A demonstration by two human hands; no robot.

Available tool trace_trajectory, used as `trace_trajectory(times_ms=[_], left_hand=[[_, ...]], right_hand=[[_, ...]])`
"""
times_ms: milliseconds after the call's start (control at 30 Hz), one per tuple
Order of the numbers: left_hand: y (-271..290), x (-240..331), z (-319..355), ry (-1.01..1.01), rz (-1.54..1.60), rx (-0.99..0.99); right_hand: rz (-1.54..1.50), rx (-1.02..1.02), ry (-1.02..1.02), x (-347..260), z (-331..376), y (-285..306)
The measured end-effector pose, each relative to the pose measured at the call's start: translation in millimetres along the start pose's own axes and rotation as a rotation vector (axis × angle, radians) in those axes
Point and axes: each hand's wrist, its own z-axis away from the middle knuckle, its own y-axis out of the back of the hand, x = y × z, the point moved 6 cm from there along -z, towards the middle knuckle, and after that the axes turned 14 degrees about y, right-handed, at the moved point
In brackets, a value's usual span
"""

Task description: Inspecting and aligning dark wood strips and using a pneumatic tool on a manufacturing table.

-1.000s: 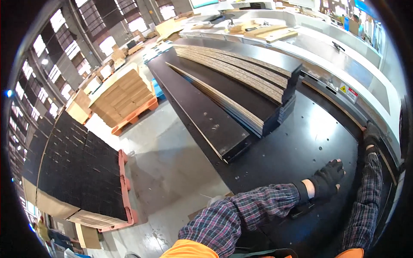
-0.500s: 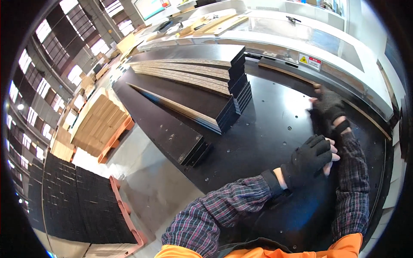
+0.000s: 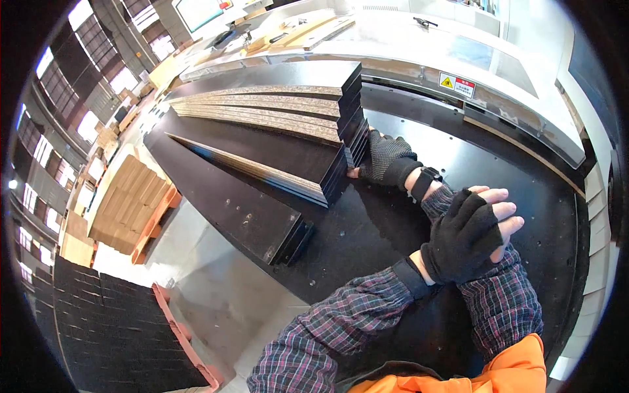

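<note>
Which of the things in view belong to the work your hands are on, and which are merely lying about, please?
In hand:
right hand against the stacked black panels
left hand over the right forearm
black worktable

Lying about:
pale boards on an orange pallet
dark stack at lower left

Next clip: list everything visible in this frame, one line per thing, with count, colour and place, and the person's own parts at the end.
Stack of panels: one stepped stack, black faces with tan chipboard edges, on the machine table, upper centre.
Machine table: one, black, centre and right.
Machine housing: one, pale grey, curving along the top; yellow and white warning sticker on it.
Wooden pallet load: one, tan boards on an orange pallet, on the floor at left.
Black pallet load: one, dark tiles on an orange pallet, lower left.
Floor: grey, lower centre.
Right hand: black fingerless glove, wristwatch, against the end of the stack.
Left hand: black fingerless glove, resting over the right forearm.
Sleeves: two, dark plaid; orange garment at bottom edge.
</note>
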Motion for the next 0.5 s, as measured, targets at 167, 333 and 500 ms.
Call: trace_trajectory(times_ms=[167, 333, 500], left_hand=[[3, -3, -2, -0.008, 0.030, 0.005], [1, -4, 2, -0.001, 0.025, -0.011], [-2, -9, 6, -0.019, 0.010, -0.010]], right_hand=[[-0.114, -0.012, -0.061, 8, -4, 1], [-0.136, 0.004, -0.058, 16, -9, -8], [-0.121, 0.057, -0.042, 24, -7, -13]])
